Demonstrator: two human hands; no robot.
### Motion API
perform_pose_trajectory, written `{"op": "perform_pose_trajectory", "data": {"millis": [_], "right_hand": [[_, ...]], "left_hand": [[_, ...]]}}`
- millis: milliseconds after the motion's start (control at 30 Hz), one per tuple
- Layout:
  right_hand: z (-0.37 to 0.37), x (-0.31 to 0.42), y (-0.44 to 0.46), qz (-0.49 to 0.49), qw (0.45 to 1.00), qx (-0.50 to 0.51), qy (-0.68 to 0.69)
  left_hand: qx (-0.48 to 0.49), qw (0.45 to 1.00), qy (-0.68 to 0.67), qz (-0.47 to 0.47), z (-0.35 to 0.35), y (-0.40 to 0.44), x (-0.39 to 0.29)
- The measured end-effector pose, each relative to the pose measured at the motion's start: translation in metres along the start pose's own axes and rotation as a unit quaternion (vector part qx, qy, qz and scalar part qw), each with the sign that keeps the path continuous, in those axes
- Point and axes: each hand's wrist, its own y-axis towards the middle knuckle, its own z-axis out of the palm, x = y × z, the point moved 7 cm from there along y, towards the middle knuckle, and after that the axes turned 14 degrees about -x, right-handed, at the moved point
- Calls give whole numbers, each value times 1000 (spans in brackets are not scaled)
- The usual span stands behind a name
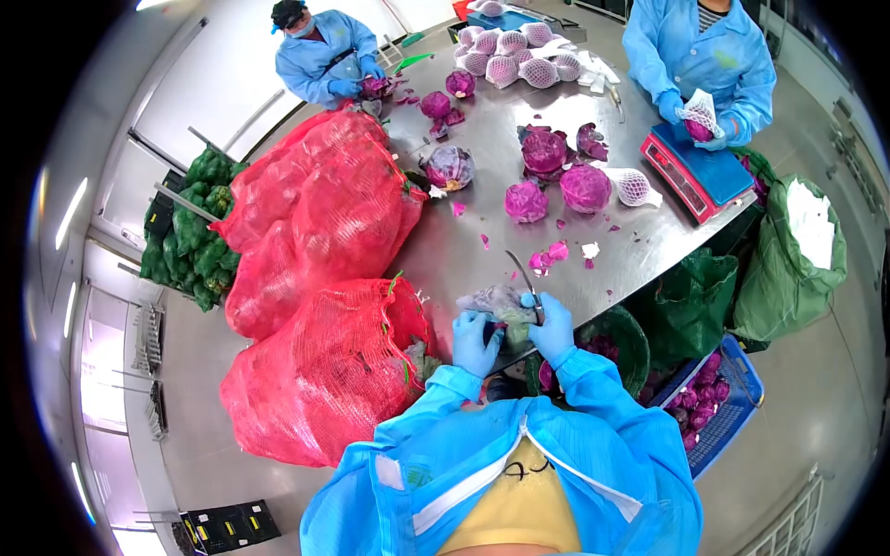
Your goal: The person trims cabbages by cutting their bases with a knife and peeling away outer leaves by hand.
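At the near edge of the table, my left hand (476, 344) grips a red cabbage (496, 302) that still wears dull grey-green outer leaves. My right hand (553, 327), in a blue glove like the left, closes round a curved knife (527, 275) whose blade points up and away from me. That hand is right beside the cabbage; whether its fingers touch the leaves I cannot tell. Beyond the blade lie torn purple leaves (549, 257). Trimmed red cabbages (585, 189) sit farther up the steel table (445, 246), near an untrimmed cabbage (449, 168).
Red mesh sacks (324, 371) crowd the left side. Net-wrapped cabbages (505, 57) are piled at the far end. Two co-workers in blue handle cabbages, one beside a red scale (691, 176). A green bin (630, 343) and a blue crate (742, 403) stand at right.
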Motion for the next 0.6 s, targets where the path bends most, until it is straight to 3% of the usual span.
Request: {"op": "perform_pose_trajectory", "data": {"millis": [133,200,233,267,333,400,433,500,533,567,600], "right_hand": [[0,-6,-12,52,996,-32,59],[2,-6,-13,60,998,-21,25],[0,1,-13,61,998,-18,22],[-3,10,-12,54,998,-24,16],[-6,12,-15,51,998,-28,8],[-5,7,-20,2,999,7,-52],[-11,6,-18,9,998,5,-54],[-18,7,-15,-70,988,57,-122],[-25,-5,-10,-54,996,28,-67],[-35,-7,-1,-9,1000,2,17],[-41,-41,7,38,999,-31,-13]], "left_hand": [[-92,993,-67,21,-11,11,-5],[107,991,74,-3,2,27,3],[131,986,103,24,2,39,-1],[132,986,101,19,2,45,-5],[73,982,128,120,-1,55,-26],[61,978,143,142,44,50,-2],[89,980,-180,3,55,51,5],[155,978,-135,22,59,46,12],[174,975,-137,12,48,45,0],[129,989,-71,30,34,46,-9],[86,995,-3,53,25,46,-13]]}}
